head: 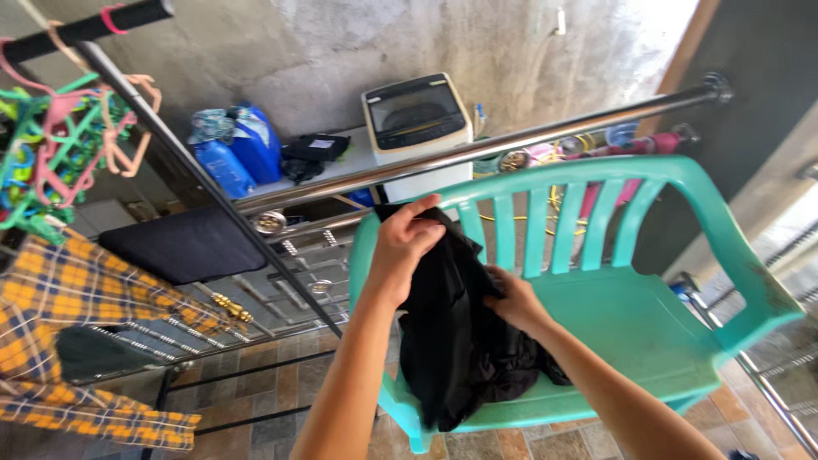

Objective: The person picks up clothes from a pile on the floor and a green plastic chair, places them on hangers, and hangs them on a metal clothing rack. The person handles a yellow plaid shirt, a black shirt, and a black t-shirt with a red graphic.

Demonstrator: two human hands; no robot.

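A black garment (456,341) lies draped over the seat and front edge of a turquoise plastic chair (630,315). My left hand (407,243) grips the garment's upper part and lifts it near the chair's backrest. My right hand (515,300) holds the cloth lower down, at its right side above the seat. Much of the garment hangs bunched between my two forearms.
A steel drying rail (477,153) crosses behind the chair, with a slanted pole (213,200) to the left. A yellow checked shirt (77,324) and coloured hangers (60,145) hang at left. A washing machine (417,128) and blue jugs (234,153) stand by the concrete wall.
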